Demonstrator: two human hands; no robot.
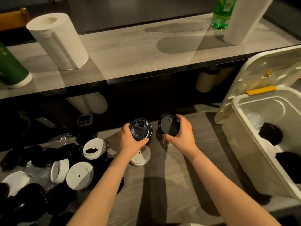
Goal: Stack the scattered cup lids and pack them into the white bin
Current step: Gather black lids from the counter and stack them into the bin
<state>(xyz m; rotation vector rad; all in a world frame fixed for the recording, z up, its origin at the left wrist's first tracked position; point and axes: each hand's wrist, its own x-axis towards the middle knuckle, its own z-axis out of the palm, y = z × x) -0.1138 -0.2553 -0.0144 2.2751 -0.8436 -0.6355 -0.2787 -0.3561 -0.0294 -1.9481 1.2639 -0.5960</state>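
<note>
My left hand [130, 141] grips a black cup lid [141, 130], top side up, above the counter's middle. To its right my right hand [184, 132] holds a second black lid [167, 126], underside toward me. The two lids are a little apart. A white lid [141, 156] lies on the counter under my left wrist. Several black, white and clear lids [48, 165] lie scattered at the lower left. The white bin [244, 137] stands open at the right, with black lids [271, 133] and clear lids inside.
The bin's hinged cover [254, 69] with an orange latch leans back behind it. On the raised shelf stand a paper towel roll [60, 41], a green cup [11, 67], a green bottle [223, 13] and another white roll [244, 20]. A small timer [84, 119] sits beneath the shelf.
</note>
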